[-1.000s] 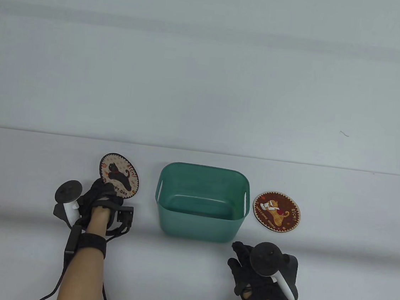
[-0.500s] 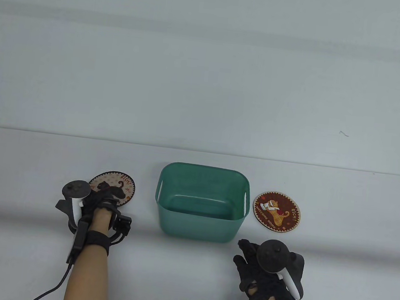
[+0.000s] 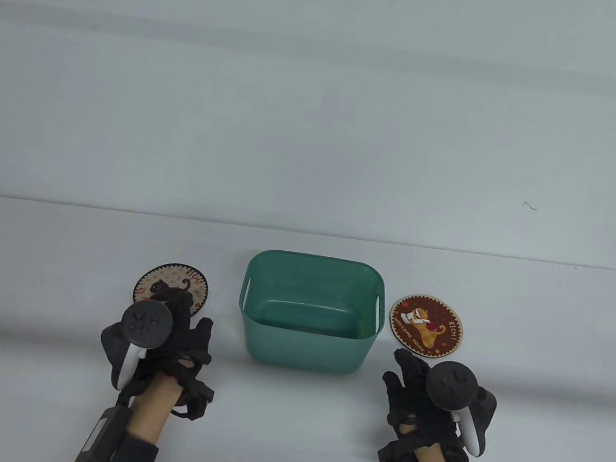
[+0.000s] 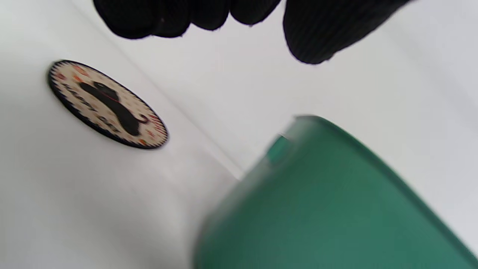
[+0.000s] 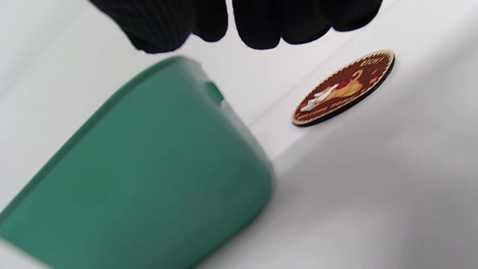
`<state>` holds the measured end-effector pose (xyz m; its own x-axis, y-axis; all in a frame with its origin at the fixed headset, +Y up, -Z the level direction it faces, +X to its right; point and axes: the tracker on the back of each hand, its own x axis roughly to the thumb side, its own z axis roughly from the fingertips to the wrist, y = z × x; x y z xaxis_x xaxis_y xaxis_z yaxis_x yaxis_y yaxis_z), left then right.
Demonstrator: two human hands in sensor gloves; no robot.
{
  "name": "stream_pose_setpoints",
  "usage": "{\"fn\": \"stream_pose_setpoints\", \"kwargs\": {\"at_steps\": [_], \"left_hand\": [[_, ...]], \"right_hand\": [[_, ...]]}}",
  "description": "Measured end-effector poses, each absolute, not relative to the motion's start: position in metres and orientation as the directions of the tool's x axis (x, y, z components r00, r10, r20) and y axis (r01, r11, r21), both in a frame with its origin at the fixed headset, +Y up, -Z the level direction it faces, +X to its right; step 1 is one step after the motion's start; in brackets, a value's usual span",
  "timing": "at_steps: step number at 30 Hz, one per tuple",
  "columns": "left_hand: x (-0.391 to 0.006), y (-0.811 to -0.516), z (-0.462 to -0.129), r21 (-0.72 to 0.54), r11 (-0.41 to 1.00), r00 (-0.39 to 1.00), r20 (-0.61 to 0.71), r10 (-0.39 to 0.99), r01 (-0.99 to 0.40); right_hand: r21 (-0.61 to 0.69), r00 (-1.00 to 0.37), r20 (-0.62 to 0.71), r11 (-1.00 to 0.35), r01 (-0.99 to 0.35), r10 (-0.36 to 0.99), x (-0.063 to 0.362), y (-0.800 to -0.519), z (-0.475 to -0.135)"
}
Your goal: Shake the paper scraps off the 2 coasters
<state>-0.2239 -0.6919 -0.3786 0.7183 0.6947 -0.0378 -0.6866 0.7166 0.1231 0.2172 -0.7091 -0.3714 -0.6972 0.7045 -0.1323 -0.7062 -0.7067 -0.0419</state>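
Cream coaster (image 3: pixel 171 288) with black cat lies flat on the desk (image 3: pixel 33 279), left of the green bin (image 3: pixel 309 311); no scraps visible on it; brown coaster (image 3: pixel 426 326) lies flat right of the bin, white scraps on its face (image 5: pixel 312 104); left hand (image 3: pixel 164 340) hovers just short of the cream coaster's near edge, fingers (image 4: pixel 157 16) loose and spread, holding nothing; right hand (image 3: pixel 422 397) near the brown coaster's near edge, not touching, fingers (image 5: pixel 257 22) relaxed, also empty; judgement: left coaster looks done, brown one still to be lifted and shaken over the bin; risks: tilting the thin disc on pickup before it is over the bin would spill scraps onto the desk; a flat coaster gives little edge to pinch, so gloved fingers may slide it; a knock could shift the bin
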Motion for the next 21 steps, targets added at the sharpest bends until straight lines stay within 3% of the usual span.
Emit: {"fn": "stream_pose_setpoints", "kwargs": {"at_steps": [4,7,10,16,21], "left_hand": [[-0.207,-0.702,-0.358,0.038,0.768,0.768,-0.02,0.64,-0.639],[-0.205,-0.721,-0.35,0.056,0.807,0.808,-0.008,0.589,-0.588],[-0.209,-0.73,-0.351,-0.003,0.782,0.781,-0.069,0.621,-0.623],[-0.196,-0.724,-0.35,-0.014,0.78,0.779,-0.043,0.625,-0.626],[-0.193,-0.725,-0.353,-0.045,0.798,0.799,-0.051,0.599,-0.601]], "right_hand": [[-0.079,-0.701,-0.203,-0.725,-0.684,0.684,0.238,-0.704,-0.394],[-0.121,-0.69,-0.268,-0.734,-0.669,0.673,0.259,-0.7,-0.416],[-0.132,-0.694,-0.347,-0.766,-0.63,0.631,0.276,-0.702,-0.439],[-0.023,-0.664,-0.552,-0.805,-0.593,0.505,0.301,-0.733,-0.482],[0.068,-0.674,-0.639,-0.846,-0.529,0.37,0.305,-0.76,-0.508]]}}
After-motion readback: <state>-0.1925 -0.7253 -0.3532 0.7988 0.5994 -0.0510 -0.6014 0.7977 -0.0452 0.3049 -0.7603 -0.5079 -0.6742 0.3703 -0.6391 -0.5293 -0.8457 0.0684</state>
